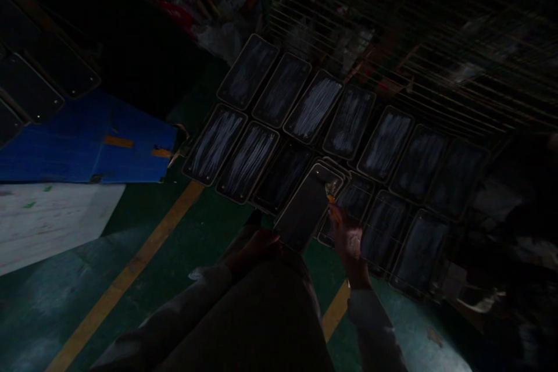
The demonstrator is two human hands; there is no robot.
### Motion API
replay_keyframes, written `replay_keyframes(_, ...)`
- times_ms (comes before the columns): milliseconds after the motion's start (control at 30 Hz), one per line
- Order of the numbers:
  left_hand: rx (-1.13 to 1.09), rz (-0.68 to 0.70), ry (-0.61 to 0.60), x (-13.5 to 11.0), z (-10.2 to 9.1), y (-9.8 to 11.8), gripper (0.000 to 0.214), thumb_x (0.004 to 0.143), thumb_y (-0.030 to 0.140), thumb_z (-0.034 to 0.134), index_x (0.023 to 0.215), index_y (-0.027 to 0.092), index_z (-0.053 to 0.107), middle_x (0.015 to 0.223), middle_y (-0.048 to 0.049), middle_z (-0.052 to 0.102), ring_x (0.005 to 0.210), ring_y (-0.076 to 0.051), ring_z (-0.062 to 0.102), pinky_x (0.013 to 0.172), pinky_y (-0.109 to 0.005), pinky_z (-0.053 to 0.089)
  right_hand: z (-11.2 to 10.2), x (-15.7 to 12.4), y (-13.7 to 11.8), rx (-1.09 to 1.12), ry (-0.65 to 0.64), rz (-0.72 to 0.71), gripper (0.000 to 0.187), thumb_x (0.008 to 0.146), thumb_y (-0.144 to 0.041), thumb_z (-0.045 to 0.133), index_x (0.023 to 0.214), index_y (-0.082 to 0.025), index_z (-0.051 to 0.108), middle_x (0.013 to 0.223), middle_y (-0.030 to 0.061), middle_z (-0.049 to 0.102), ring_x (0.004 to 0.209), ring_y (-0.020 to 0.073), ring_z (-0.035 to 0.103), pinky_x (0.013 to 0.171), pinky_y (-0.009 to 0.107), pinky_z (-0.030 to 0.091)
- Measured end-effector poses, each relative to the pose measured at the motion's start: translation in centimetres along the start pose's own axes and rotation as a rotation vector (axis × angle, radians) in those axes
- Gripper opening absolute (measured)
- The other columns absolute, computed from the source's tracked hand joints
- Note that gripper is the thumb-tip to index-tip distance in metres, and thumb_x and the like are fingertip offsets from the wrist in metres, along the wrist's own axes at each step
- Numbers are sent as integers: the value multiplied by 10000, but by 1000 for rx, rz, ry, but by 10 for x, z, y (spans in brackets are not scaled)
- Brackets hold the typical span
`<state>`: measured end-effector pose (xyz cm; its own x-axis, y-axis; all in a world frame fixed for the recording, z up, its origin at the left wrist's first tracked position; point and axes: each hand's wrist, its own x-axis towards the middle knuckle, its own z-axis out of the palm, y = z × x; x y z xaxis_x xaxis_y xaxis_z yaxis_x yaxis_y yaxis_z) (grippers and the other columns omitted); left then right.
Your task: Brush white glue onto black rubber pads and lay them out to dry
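Note:
In dim light, my right hand is closed round the orange handle of a paintbrush. Its bristle end is over the upper right part of a dark rectangular panel with rounded corners and a pale rim. This panel lies tilted above its neighbours, close to my knees. At the panel's near left corner, my left hand grips the edge, its fingers partly lost in shadow. Whitish streaks cover several similar panels around it, such as the streaked panel to the left; the held one looks plain dark.
Two rows of panels lie close together beyond my knees. Behind them stands a wire rack with bags and boxes. To the left, a blue board and a white sheet border the green floor, which carries yellow lines.

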<state>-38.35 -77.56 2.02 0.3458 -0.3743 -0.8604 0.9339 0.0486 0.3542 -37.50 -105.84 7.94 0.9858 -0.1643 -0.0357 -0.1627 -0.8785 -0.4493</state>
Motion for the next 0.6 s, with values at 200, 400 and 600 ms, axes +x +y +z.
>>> replay_keyframes(200, -109, -14, -5, -3, 5, -11, 353, 715, 427, 828, 882, 158, 671, 766, -61, 711, 697, -209, 703, 678, -326, 563, 2, -62, -35, 117, -140, -37, 370, 984, -223, 374, 1217, -192, 659, 1081, 114, 753, 844, 198, 735, 690, 276, 572)
replay_keyframes(400, -128, -9, -41, 5, 0, -22, 326, 737, 430, 812, 841, 153, 676, 773, -77, 720, 715, -218, 701, 721, -357, 571, 12, -125, -58, 127, -321, -85, 383, 949, -212, 401, 1254, -220, 633, 992, 97, 757, 669, 164, 705, 577, 233, 536)
replay_keyframes(600, -71, 8, -5, 8, -1, -23, 385, 701, 464, 831, 835, 137, 679, 755, -81, 713, 687, -216, 697, 677, -336, 562, -3, -130, -60, 249, -358, -27, 334, 962, -276, 459, 1252, -287, 625, 1056, 53, 761, 793, 171, 736, 645, 241, 571)
